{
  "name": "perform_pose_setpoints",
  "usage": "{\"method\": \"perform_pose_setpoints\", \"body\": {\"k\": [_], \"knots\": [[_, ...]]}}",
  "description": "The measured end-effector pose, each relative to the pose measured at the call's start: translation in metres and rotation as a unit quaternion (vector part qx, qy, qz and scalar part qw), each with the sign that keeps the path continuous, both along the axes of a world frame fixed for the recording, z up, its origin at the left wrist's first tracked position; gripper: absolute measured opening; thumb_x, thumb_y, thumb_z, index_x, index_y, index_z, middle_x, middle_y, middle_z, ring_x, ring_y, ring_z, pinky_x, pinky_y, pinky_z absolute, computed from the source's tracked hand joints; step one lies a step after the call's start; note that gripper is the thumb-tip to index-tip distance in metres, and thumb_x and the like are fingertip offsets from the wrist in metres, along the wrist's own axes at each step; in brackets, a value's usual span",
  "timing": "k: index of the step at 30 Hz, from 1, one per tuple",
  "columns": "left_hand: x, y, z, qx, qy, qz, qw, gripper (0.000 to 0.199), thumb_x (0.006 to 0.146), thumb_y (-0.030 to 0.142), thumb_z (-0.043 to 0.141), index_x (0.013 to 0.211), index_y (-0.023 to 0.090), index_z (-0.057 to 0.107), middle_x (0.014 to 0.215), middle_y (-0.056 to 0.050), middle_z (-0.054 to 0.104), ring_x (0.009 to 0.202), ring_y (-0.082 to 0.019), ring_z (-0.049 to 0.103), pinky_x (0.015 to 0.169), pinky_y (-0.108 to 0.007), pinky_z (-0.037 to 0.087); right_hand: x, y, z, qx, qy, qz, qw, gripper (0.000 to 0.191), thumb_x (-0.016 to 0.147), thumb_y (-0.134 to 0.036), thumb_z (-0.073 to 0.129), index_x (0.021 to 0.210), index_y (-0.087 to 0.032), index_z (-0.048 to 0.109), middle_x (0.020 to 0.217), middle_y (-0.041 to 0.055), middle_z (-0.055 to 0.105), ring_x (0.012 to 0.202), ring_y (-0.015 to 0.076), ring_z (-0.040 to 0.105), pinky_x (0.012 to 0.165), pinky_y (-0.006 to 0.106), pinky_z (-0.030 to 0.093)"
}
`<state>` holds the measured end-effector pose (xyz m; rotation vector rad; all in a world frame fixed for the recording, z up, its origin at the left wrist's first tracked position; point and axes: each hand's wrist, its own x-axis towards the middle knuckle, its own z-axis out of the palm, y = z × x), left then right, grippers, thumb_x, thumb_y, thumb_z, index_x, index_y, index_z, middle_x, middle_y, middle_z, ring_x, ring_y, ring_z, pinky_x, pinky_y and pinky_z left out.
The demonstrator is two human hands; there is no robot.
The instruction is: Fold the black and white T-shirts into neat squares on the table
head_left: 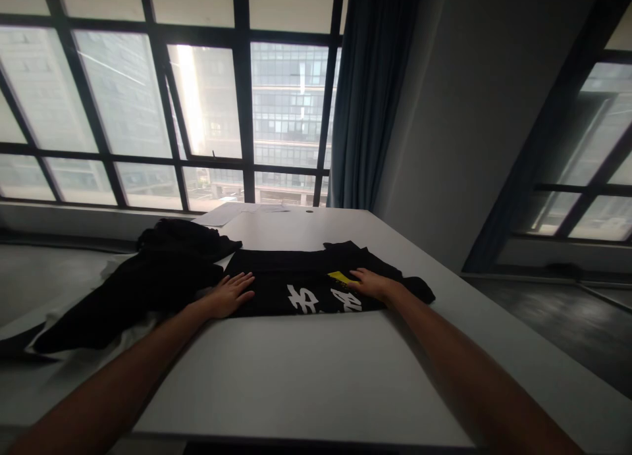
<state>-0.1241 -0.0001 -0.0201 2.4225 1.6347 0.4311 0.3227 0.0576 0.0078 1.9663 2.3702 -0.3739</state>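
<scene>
A black T-shirt [276, 267] lies folded on the white table, with white lettering and a yellow patch on its upper face. My left hand [230, 295] rests palm down on the shirt's left end, its fingers spread. Over the right part, beside the yellow patch, my right hand [371, 284] lies on the cloth with fingers stretched out and nothing gripped. A sleeve-like bunch of fabric sticks out to the right of that hand. The lettering is cut off at the near fold.
A heap of black clothing [153, 277] lies left of the shirt, with some whitish material under it. Sheets of paper [222, 213] are at the far end of the white table [296, 376]. Beyond stand windows, a blue curtain [363, 99] and a grey column [459, 112].
</scene>
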Motion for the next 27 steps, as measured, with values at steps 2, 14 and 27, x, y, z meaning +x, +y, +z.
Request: {"method": "perform_pose_setpoints", "body": {"k": [2,14,27], "knots": [[-0.002,0.001,-0.008,-0.017,0.017,0.007,1.000,0.069,0.090,0.066,0.034,0.142,0.024,0.053,0.149,-0.011,0.050,0.146,-0.027,0.031,0.115,-0.044,0.025,0.003,-0.005,-0.008,0.000,-0.024,0.001,1.000,0.074,0.095,-0.063,0.038,0.155,-0.021,0.031,0.164,0.0121,0.020,0.149,0.0327,0.021,0.117,0.051,0.024],[-0.008,0.054,0.025,-0.017,0.048,0.008,0.999,0.057,0.092,0.058,0.033,0.119,0.023,0.068,0.126,-0.009,0.068,0.117,-0.029,0.062,0.101,-0.037,0.044,0.002,0.006,0.015,0.052,-0.015,-0.001,0.999,0.070,0.094,-0.069,0.032,0.143,-0.023,0.051,0.148,0.0134,0.048,0.130,0.0331,0.049,0.106,0.047,0.038],[-0.015,0.179,0.021,-0.034,0.188,0.139,0.972,0.048,0.089,0.040,0.044,0.131,0.026,0.061,0.140,-0.010,0.059,0.128,-0.033,0.054,0.099,-0.048,0.047,0.008,0.144,0.013,0.106,-0.021,-0.087,0.990,0.043,0.093,-0.029,0.052,0.133,-0.019,0.060,0.144,0.0133,0.054,0.129,0.0283,0.052,0.103,0.037,0.043]]}}
